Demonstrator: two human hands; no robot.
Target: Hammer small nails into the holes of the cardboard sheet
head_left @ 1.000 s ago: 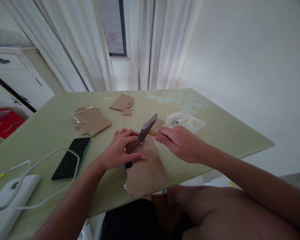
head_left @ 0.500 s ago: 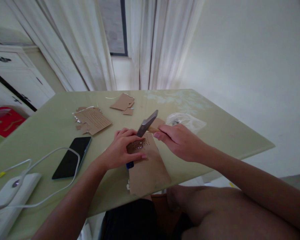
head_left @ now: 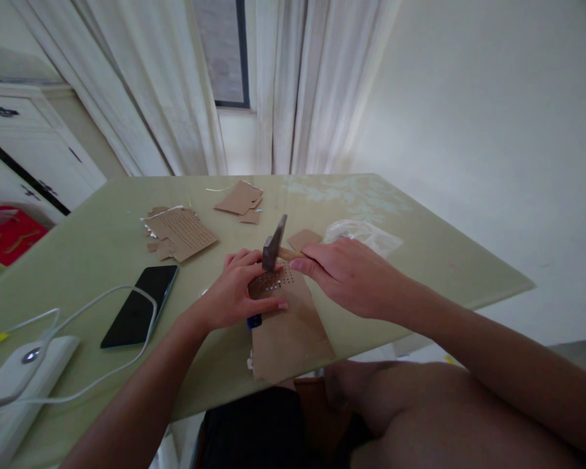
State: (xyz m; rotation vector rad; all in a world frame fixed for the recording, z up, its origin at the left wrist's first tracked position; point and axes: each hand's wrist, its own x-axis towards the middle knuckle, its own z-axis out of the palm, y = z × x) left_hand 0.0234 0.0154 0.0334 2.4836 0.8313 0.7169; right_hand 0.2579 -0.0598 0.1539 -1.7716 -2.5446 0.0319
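My right hand (head_left: 348, 277) is wrapped round the wooden handle of a hammer (head_left: 273, 246). Its metal head stands over the top of a brown cardboard piece (head_left: 293, 339), close to the fingers of my left hand (head_left: 232, 294). That hand rests on the cardboard's left side, thumb and index finger spread apart. Rows of small holes and some shiny metal bits show on the card between thumb and hammer. A blue object (head_left: 254, 321) peeks out below my left thumb; most of it is hidden. Whether the hammer head touches the card, I cannot tell.
More cardboard pieces lie farther back, one perforated (head_left: 183, 231) and others (head_left: 241, 198). A clear plastic bag (head_left: 361, 236) sits behind my right hand. To the left are a phone (head_left: 139, 306), a white cable (head_left: 102, 391) and a power strip (head_left: 27, 384). The table's front edge is near.
The hammer head has moved a little left and tipped more upright, with my right hand shifting slightly left. My left hand and the cardboard stay almost in place.
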